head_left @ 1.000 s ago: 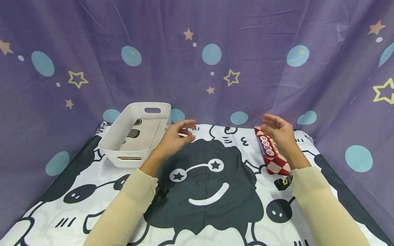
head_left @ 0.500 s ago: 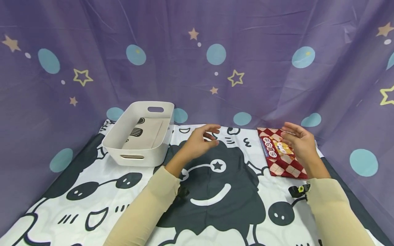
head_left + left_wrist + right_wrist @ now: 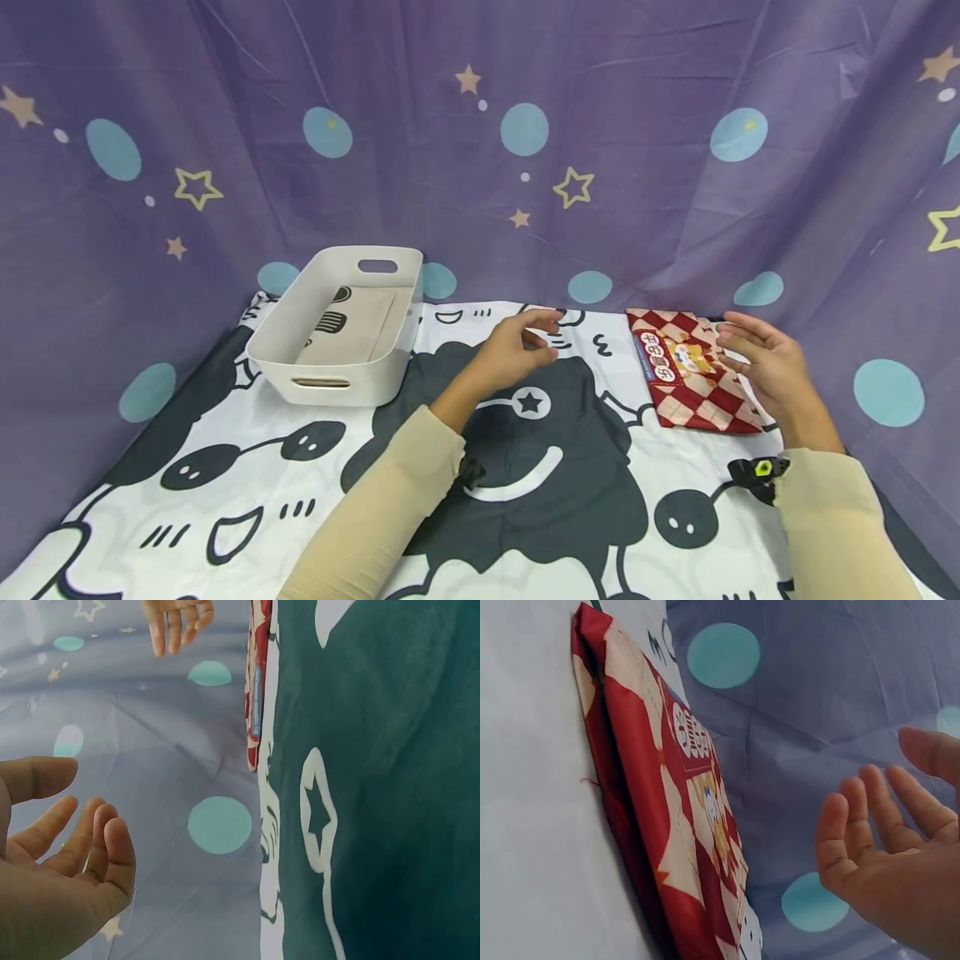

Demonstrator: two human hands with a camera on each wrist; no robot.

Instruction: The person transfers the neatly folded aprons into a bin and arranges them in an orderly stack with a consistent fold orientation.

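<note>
On the right of the table lies a flat folded cloth item (image 3: 701,367) in red and cream checks, with a cartoon animal and white lettering on it. My right hand (image 3: 772,367) hovers by its right edge, fingers loosely bent and holding nothing. In the right wrist view that hand is apart from the folded checked cloth (image 3: 682,795), whose layered edge shows. Over the middle of the table my left hand (image 3: 517,350) hangs in the air, thumb and fingers apart around nothing. The left wrist view shows the left hand's relaxed fingers (image 3: 94,840).
A white plastic basket (image 3: 360,383) with handle holes stands at the back left. Inside it lies a folded beige cloth (image 3: 356,325) with dark prints. A black-and-white cartoon sheet (image 3: 247,467) covers the table, and a purple curtain (image 3: 450,150) hangs behind.
Both hands have moved to the right, the left away from the basket and the right across the checked cloth item, uncovering more of it. The view has shifted slightly.
</note>
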